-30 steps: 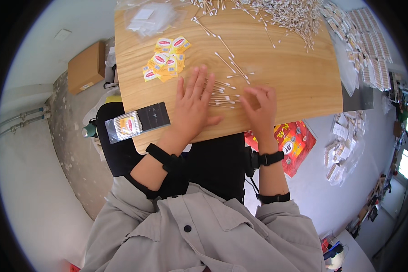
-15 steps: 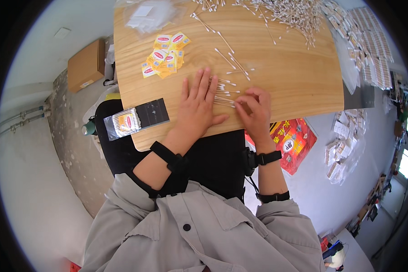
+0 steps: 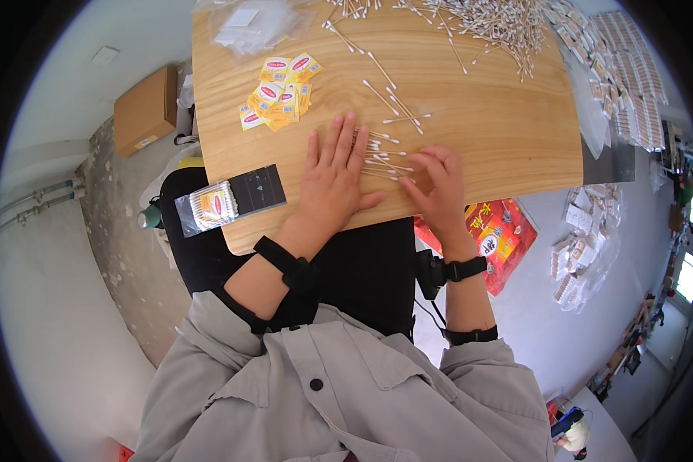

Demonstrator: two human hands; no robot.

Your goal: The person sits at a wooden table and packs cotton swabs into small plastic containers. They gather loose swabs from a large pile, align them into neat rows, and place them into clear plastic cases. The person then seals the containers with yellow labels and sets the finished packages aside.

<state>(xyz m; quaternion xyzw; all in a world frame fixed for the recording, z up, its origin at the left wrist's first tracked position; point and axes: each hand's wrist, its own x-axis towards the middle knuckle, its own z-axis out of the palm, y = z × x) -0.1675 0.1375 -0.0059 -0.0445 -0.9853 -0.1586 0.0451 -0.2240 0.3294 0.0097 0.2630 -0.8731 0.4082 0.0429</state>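
Observation:
My left hand (image 3: 331, 181) lies flat on the wooden table (image 3: 500, 146), its fingers stretched out over a small group of cotton swabs (image 3: 383, 161). The swabs' white tips stick out to the right of my fingers, and the rest of them is hidden under my palm. Just right of those tips is my right hand (image 3: 437, 189), its thumb and forefinger apart with nothing seen between them. Several loose swabs (image 3: 393, 100) lie beyond my hands. At the left front edge sits a clear bag of swabs (image 3: 214, 206) with a yellow label inside, partly on a black pad (image 3: 258, 191).
Yellow-and-white cards (image 3: 281, 96) lie in a pile, with clear plastic bags (image 3: 254, 27) behind them. A large heap of swabs (image 3: 500, 31) covers the far right. Packed swabs (image 3: 627, 85) are stacked beyond the table's right edge. A red printed bag (image 3: 508, 239) is below the table edge.
My right hand has shifted slightly right, away from the swab tips, and its thumb and forefinger have parted. One swab near it now lies at a different angle. My left hand stays flat.

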